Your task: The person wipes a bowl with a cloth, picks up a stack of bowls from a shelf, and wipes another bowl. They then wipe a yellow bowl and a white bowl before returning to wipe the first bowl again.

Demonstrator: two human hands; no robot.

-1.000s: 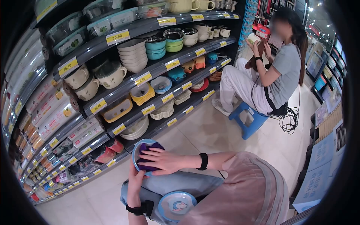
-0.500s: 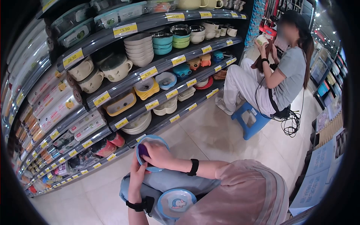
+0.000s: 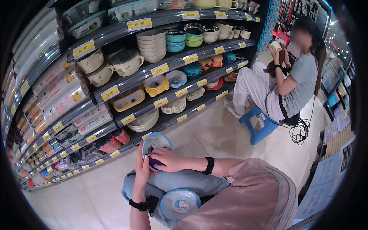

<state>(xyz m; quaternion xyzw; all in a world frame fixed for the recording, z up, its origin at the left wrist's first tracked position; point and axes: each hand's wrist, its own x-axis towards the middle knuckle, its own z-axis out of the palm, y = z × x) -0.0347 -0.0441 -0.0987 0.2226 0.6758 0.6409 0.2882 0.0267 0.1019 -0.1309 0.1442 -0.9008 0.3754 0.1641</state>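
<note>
My left hand [image 3: 142,165] grips the near left rim of a blue-rimmed plate [image 3: 157,140], holding it tilted above my knees. My right hand [image 3: 167,158] is closed over a dark purple cloth [image 3: 155,162] and presses it against the lower part of the plate's inside. Part of a printed picture shows on the plate beside the fingers; the rest is covered. A second blue-rimmed plate [image 3: 181,204], with a white cartoon animal printed on it, lies face up on my lap.
Shelves [image 3: 153,73] of bowls, lidded pots and rolls with yellow price tags stand ahead and left. At the right a person [image 3: 301,69] sits on a blue stool [image 3: 257,124], holding a cup and brown cloth. Cables [image 3: 299,132] hang beside the stool. Boxes line the right edge.
My right hand and the purple cloth have moved down the plate, uncovering part of its picture. The view has shifted slightly. The second plate stays on my lap.
</note>
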